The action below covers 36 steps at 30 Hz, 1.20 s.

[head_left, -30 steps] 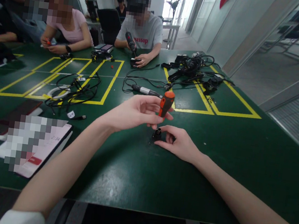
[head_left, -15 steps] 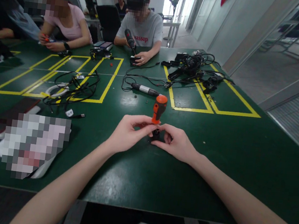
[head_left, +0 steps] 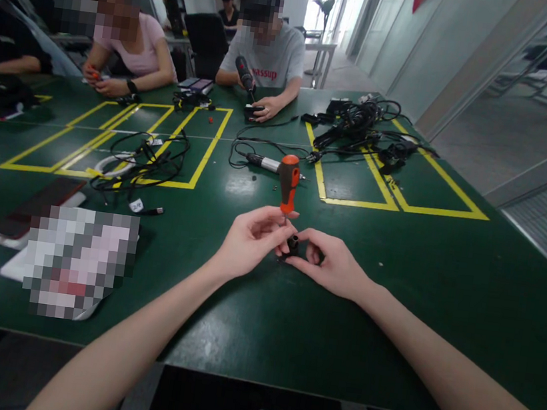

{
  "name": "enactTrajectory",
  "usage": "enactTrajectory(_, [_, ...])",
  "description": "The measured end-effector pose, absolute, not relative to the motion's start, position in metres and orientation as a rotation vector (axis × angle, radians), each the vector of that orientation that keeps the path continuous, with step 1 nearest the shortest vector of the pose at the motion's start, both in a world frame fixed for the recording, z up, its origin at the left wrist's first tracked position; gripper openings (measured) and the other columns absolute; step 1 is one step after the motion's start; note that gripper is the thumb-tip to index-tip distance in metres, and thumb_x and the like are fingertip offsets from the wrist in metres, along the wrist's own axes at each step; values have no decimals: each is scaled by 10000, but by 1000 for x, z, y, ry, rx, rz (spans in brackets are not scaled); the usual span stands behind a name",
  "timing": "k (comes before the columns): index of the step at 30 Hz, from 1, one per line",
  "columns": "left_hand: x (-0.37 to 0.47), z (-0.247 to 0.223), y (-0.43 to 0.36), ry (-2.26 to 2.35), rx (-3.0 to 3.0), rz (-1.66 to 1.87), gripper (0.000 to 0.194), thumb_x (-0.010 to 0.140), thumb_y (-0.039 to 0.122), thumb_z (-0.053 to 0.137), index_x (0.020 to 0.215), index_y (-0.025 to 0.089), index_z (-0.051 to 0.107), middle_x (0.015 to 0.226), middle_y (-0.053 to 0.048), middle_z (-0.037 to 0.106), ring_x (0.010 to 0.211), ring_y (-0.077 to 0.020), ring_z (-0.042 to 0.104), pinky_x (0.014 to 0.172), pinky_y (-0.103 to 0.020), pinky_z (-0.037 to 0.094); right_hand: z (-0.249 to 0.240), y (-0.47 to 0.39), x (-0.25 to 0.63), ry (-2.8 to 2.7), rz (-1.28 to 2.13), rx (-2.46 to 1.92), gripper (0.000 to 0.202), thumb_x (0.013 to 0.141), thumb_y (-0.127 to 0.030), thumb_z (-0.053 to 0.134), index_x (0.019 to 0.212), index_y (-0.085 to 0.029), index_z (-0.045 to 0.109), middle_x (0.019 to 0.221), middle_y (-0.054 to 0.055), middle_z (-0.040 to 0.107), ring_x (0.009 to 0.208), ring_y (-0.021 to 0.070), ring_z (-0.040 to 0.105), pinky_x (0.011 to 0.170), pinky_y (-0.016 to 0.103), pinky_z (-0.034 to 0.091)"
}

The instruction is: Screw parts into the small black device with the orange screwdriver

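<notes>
My left hand [head_left: 255,239] is closed, its fingers and thumb pinching a screwdriver [head_left: 288,183] by the shaft just below the orange and dark grey handle. The handle points up and leans slightly left. Fingers hide the screwdriver's tip. Against the table in front of me is a small black part [head_left: 293,242] with a round opening on top, largely covered by my fingers. My right hand [head_left: 331,260] grips this part from the right between thumb and forefinger, the other fingers curled. Both hands almost touch each other.
On the green table [head_left: 218,319] lie an electric screwdriver [head_left: 263,163] with a cord, coiled cables [head_left: 148,161], a black cable heap [head_left: 359,129], a phone [head_left: 39,204] and a blurred packet [head_left: 87,261]. Across sits a co-worker [head_left: 278,51] holding a power driver [head_left: 245,75].
The screwdriver has risen a little from the black part, and its handle has tipped from leaning right to leaning left. My right hand stays on the part. The whole view has shifted slightly.
</notes>
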<state>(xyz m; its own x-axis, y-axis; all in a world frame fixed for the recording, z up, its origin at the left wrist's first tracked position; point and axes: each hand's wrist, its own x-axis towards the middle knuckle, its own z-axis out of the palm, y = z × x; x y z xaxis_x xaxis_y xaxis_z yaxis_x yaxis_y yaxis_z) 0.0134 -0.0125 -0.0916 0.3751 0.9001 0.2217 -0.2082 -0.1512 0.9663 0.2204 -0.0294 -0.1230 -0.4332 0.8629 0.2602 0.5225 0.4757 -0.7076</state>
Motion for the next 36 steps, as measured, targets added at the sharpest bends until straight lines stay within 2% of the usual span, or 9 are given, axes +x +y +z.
enactTrajectory(4, [12, -92, -12, 688, 1424, 1146, 351, 898, 467, 751, 965, 123, 765, 910, -91, 786, 561, -80, 605, 517, -215, 492, -121, -29, 221, -2121, 724, -1115, 238, 925, -391, 721, 995, -175, 652, 662, -37, 565, 523, 113, 510, 519, 239, 400])
enactTrajectory(11, [12, -94, -12, 749, 1406, 1218, 269, 778, 343, 868, 867, 133, 727, 765, -23, 740, 598, -88, 627, 587, -211, 524, -119, -27, 224, -2171, 750, -1020, 294, 989, -423, 647, 1089, -152, 701, 852, 52, 706, 578, 119, 560, 549, 247, 449])
enactTrajectory(18, [9, -93, -11, 718, 1419, 1181, 322, 777, 378, 875, 878, 144, 679, 719, 2, 712, 556, -85, 624, 526, -191, 503, -121, -26, 222, -2204, 696, -1002, 284, 1010, -402, 614, 1094, -147, 705, 868, 56, 708, 568, 112, 537, 544, 250, 434])
enactTrajectory(23, [4, -87, -13, 667, 1527, 1127, 297, 876, 406, 789, 982, 129, 778, 807, -47, 740, 628, -101, 641, 622, -231, 555, -124, -25, 223, -2198, 705, -996, 288, 1008, -386, 619, 1134, -138, 695, 881, 55, 705, 555, 110, 531, 538, 253, 433])
enactTrajectory(26, [4, -86, -14, 663, 1568, 1122, 273, 902, 396, 760, 964, 133, 796, 826, -58, 738, 654, -111, 642, 663, -251, 565, -125, -25, 223, -2197, 710, -998, 299, 1007, -368, 613, 1184, -137, 682, 872, 48, 700, 559, 112, 539, 536, 251, 436])
enactTrajectory(30, [8, -87, -14, 691, 1485, 1143, 247, 830, 367, 828, 863, 132, 758, 803, -43, 729, 636, -107, 640, 634, -245, 565, -125, -25, 222, -2192, 706, -1018, 261, 999, -363, 619, 1138, -152, 682, 850, 40, 690, 567, 118, 551, 539, 253, 440])
enactTrajectory(36, [13, -90, -10, 684, 1359, 1097, 375, 719, 397, 912, 827, 141, 661, 752, -9, 720, 560, -83, 621, 576, -225, 558, -122, -26, 222, -2188, 733, -1036, 226, 986, -320, 618, 1133, -158, 678, 894, 49, 704, 587, 119, 558, 550, 252, 444])
